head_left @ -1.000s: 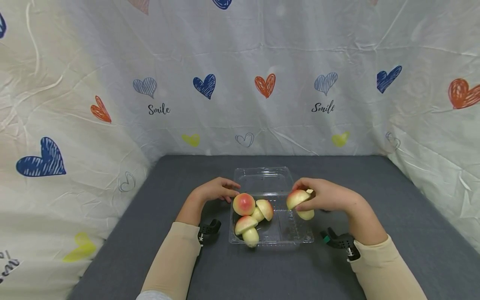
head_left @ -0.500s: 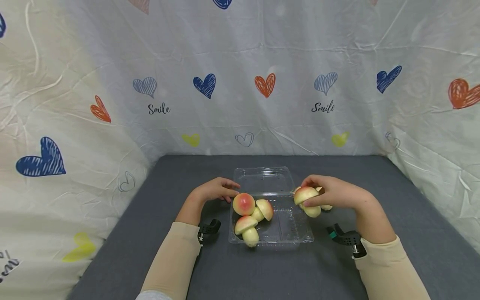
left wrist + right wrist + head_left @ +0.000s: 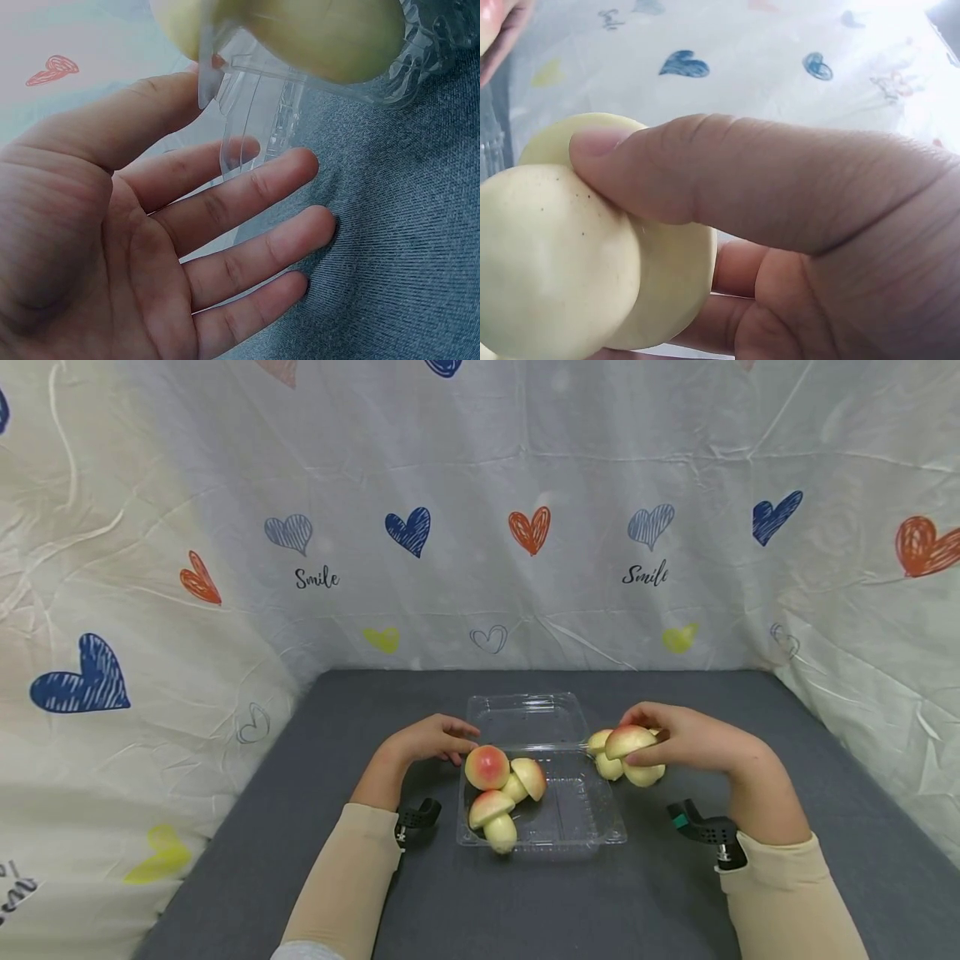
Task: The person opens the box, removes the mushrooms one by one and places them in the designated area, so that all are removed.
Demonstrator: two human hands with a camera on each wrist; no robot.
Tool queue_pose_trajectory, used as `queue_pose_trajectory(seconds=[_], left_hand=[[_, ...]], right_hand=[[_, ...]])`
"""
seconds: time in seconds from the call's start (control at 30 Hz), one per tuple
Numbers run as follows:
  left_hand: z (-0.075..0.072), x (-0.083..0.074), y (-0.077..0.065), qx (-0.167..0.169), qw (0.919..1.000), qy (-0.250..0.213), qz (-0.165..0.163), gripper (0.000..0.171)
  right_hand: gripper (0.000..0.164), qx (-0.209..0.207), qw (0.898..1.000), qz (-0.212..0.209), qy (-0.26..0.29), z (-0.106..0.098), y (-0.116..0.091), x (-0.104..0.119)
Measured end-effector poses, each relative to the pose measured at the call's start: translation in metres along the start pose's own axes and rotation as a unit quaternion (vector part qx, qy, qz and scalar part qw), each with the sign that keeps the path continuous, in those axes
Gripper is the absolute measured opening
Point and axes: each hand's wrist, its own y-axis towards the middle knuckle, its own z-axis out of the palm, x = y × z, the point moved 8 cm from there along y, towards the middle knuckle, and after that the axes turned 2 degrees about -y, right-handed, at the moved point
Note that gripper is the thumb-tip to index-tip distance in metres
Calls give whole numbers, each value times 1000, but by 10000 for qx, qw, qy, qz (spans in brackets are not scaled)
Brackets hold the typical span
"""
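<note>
My right hand (image 3: pixel 686 739) grips a mushroom (image 3: pixel 628 742) with a red-and-cream cap, right of a clear plastic clamshell box (image 3: pixel 566 810). The right wrist view has the thumb against the cap's underside and the pale stem (image 3: pixel 551 262) toward the camera. Beside it on the table lies another mushroom (image 3: pixel 609 767), partly overlapped. My left hand (image 3: pixel 431 739) stays at the box's left edge. Its thumb (image 3: pixel 150 112) touches the clear rim while the other fingers are spread loosely. Three mushrooms sit in the box's left part, among them one (image 3: pixel 487 768) with its red cap up.
The box's lid (image 3: pixel 528 718) lies folded back behind it. A dark grey cloth covers the table (image 3: pixel 525 910). Pale fabric printed with hearts (image 3: pixel 529 531) hangs at the back and sides. Each wrist wears a black camera strap (image 3: pixel 708 831).
My right hand has carried the mushroom to the right, from over the box's right edge to beside it. Another mushroom on the table has come into view. My left hand has not moved.
</note>
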Motion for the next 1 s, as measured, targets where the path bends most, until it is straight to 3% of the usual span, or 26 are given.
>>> queue_pose_trajectory(seconds=[0.83, 1.0], left_hand=[[-1, -1, 0, -9, 10000, 24, 62, 54], [0, 0, 0, -5, 10000, -3, 48, 54]], right_hand=[[43, -357, 9985, 386, -123, -28, -20, -30], [44, -465, 9964, 528, -463, -33, -20, -36]])
